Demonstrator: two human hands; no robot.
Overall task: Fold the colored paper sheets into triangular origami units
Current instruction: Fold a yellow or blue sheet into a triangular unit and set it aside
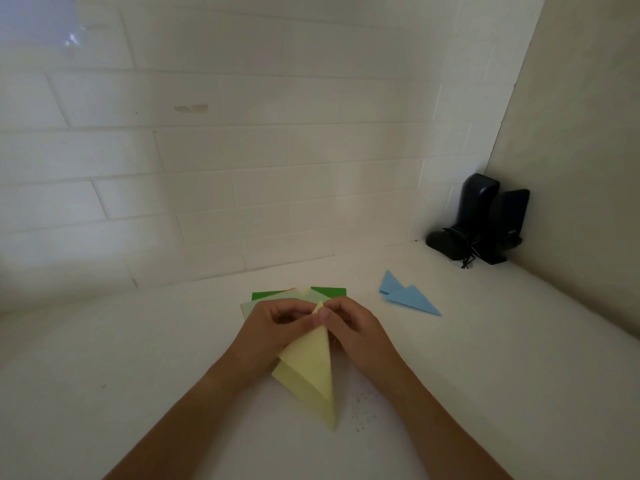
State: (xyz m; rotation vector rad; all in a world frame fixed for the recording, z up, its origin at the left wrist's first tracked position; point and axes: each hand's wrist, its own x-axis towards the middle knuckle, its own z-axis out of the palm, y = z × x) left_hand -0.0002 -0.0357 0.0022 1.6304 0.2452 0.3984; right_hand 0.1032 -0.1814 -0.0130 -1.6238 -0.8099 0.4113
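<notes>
A pale yellow paper [308, 372], matte and folded into a long narrow triangle with crisp creases and a second layer showing along its lower left edge, lies a little below the centre of the frame, its sharp tip pointing toward the bottom. At its upper end both hands meet: the left hand [273, 327] curls its fingers and thumb over the top left edge of the yellow paper, and the right hand [353, 327] pinches the small upper tip between thumb and forefinger, the two thumbs nearly touching. Just behind the hands, partly hidden by them, a fanned stack of flat sheets [298, 294] shows dark green, light green and a sliver of cream. To the right of centre, well apart from the hands, two light blue folded triangles [405, 294] rest on the smooth white table [138, 358], overlapping at one corner. A glossy white tiled wall [207, 150] fills the upper frame, and in the right-hand corner stand two black, rounded plastic objects [481, 221] with a thin dark cord.
</notes>
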